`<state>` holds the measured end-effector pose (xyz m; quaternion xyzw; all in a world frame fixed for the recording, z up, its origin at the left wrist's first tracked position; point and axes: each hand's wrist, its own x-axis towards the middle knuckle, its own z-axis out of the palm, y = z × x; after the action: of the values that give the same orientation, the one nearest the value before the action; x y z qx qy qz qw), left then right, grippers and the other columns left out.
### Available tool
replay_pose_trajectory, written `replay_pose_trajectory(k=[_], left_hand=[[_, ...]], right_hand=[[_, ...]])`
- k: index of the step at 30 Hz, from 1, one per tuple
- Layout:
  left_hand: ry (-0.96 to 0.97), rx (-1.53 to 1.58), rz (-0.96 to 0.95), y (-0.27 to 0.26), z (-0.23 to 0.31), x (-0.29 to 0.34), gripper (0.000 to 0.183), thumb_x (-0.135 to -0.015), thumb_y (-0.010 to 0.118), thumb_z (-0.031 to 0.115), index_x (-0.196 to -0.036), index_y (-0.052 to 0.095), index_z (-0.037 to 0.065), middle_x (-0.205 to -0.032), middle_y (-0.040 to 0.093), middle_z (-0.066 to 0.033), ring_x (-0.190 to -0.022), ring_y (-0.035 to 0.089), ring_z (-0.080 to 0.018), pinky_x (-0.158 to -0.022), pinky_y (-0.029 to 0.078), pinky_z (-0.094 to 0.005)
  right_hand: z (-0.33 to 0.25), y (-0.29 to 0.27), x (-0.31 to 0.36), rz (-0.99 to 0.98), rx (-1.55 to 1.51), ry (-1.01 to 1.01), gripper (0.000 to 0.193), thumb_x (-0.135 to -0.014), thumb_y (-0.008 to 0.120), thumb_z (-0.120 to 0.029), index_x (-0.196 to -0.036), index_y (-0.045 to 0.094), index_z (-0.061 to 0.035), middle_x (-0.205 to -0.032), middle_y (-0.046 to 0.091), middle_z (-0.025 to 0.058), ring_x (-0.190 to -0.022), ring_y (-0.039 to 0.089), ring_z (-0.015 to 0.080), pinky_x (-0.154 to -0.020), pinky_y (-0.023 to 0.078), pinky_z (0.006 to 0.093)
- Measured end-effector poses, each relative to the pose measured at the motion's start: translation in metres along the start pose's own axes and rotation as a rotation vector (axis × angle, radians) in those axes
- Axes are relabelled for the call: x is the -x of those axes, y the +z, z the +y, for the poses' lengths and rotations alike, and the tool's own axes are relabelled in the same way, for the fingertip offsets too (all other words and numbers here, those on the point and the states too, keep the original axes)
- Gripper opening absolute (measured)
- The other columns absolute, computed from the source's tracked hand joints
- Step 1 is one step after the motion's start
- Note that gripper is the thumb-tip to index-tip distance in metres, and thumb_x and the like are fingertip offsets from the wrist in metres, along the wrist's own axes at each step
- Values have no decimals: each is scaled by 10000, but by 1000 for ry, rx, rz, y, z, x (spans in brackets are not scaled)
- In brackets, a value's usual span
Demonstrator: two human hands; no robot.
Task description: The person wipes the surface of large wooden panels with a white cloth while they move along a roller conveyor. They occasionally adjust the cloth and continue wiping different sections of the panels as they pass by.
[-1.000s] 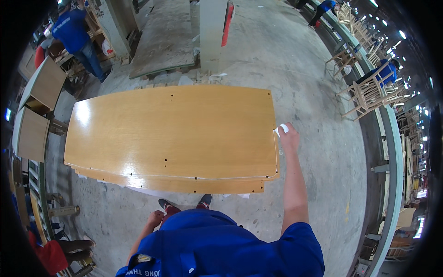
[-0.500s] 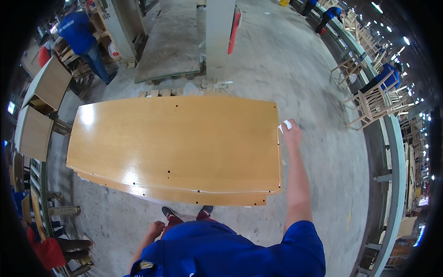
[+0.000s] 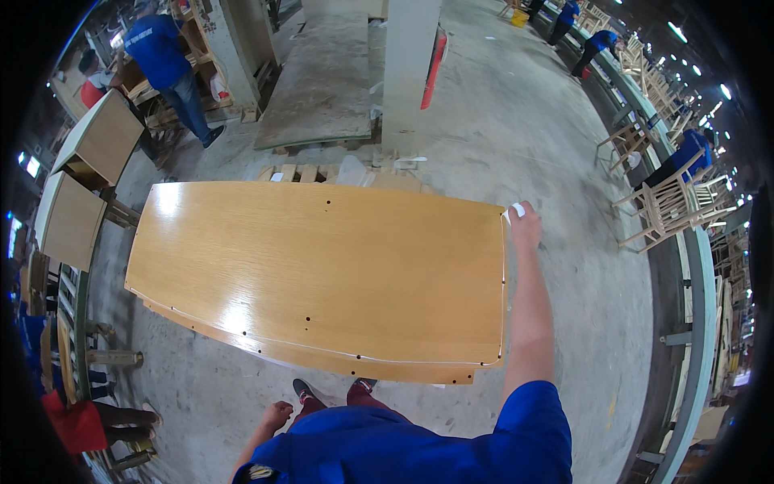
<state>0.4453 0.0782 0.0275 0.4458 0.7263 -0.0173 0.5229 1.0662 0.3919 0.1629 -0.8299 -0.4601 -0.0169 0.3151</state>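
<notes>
A large yellow-brown wooden panel [image 3: 322, 266] with dark holes lies flat in front of me, over another panel whose edge [image 3: 419, 373] juts out on the near side. A thin white glue line [image 3: 435, 360] follows its near and right edges. My right hand [image 3: 526, 226] is closed round a white glue bottle [image 3: 517, 210] at the panel's far right corner; the fingers hide most of the bottle, and its tip points at the edge. My left hand [image 3: 278, 415] hangs beside my body, apart from the panel, fingers curled in with nothing visible in them.
Wooden pallets [image 3: 306, 173] and a grey column [image 3: 409, 89] stand beyond the panel. Pale box-like cabinets [image 3: 76, 222] are at the left. Wooden chairs [image 3: 673, 198] line a long rail [image 3: 701, 323] at the right. A co-worker in blue [image 3: 161, 56] stands far left; another person in red [image 3: 72, 431] is near left.
My right hand has moved away from me along the panel's right edge to the far corner, and the white line there is longer. The whole view has shifted slightly. My left hand stays low.
</notes>
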Motion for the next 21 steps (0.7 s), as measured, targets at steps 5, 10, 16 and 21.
replay_pose_trajectory(k=[5,10,16,21], left_hand=[[36,2,0,0,-1,-2,294,-778,530,242,-932,638,16,-801,661,-115,-683,640,-192,-664,501,-318],[30,17,1,2,0,-1,287,-775,535,240,-917,639,13,-794,658,-116,-674,636,-193,-654,498,-320],[57,5,21,-2,-3,-1,280,-777,555,249,-912,643,19,-774,656,-117,-669,636,-193,-648,498,-323],[55,-120,-3,-6,2,-13,308,-789,518,285,-939,649,50,-875,650,-151,-827,626,-290,-757,482,-367]], right_hand=[[0,3,-8,-64,88,38,218,-740,585,-324,-865,582,-145,-779,637,119,-753,611,324,-640,482,421],[1,4,-9,-94,113,46,239,-736,583,-326,-899,587,-152,-823,641,127,-786,610,328,-655,478,430],[-11,7,0,-48,84,14,290,-744,598,-316,-971,585,-136,-858,644,127,-781,616,313,-642,478,409],[-58,37,41,-193,-895,344,341,-763,651,-283,-1016,561,-74,-768,600,57,-606,559,157,-465,432,290]])
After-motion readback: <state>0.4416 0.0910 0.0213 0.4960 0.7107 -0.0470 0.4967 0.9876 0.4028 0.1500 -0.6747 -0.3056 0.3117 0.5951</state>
